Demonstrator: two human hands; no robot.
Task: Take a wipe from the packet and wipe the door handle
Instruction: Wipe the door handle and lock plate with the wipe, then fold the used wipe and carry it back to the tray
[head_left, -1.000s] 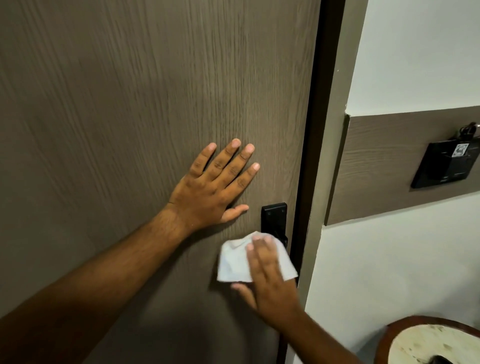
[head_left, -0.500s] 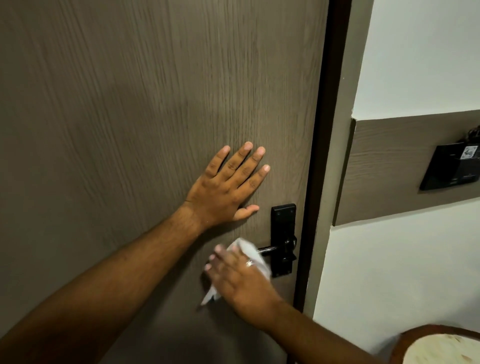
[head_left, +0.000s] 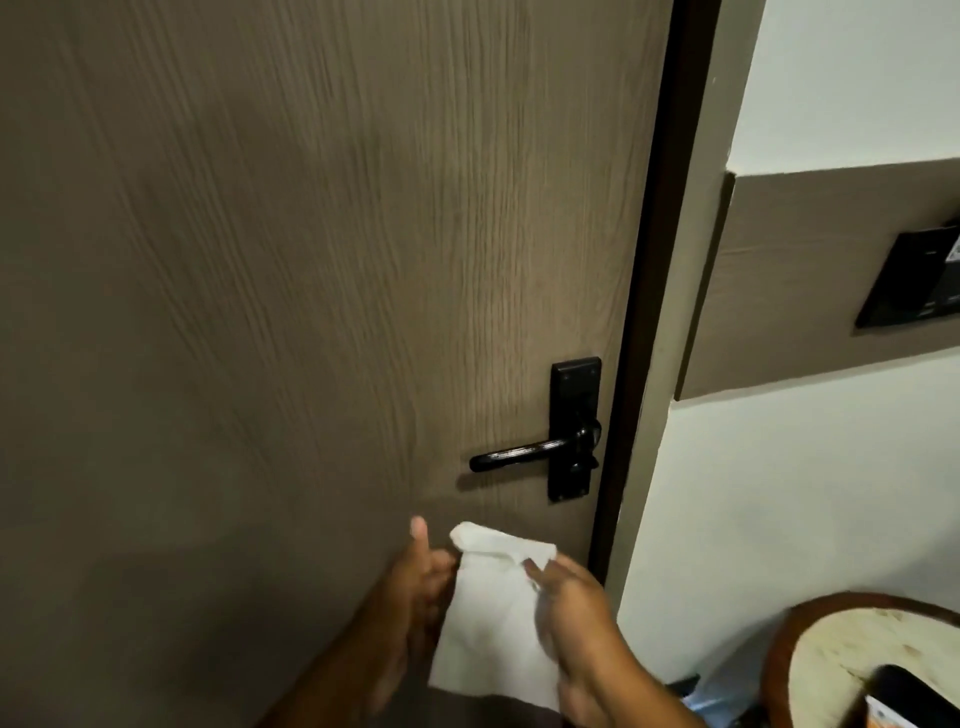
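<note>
Grey-brown wood grain fills most of the frame: the door (head_left: 311, 312), shut against its dark frame at centre right. At the lower right corner we see a round bench (head_left: 852, 639) with a brown rim. Below the black door handle (head_left: 524, 457), lower centre, hangs the white wipe (head_left: 493, 634), held clear of the handle. Our left hand (head_left: 421, 587) pinches its upper left edge, thumb raised; our right hand (head_left: 576, 618) has its fingers (head_left: 540, 571) closed on the upper right corner.

White wipe (head_left: 493, 623), black door handle (head_left: 524, 451)
</note>
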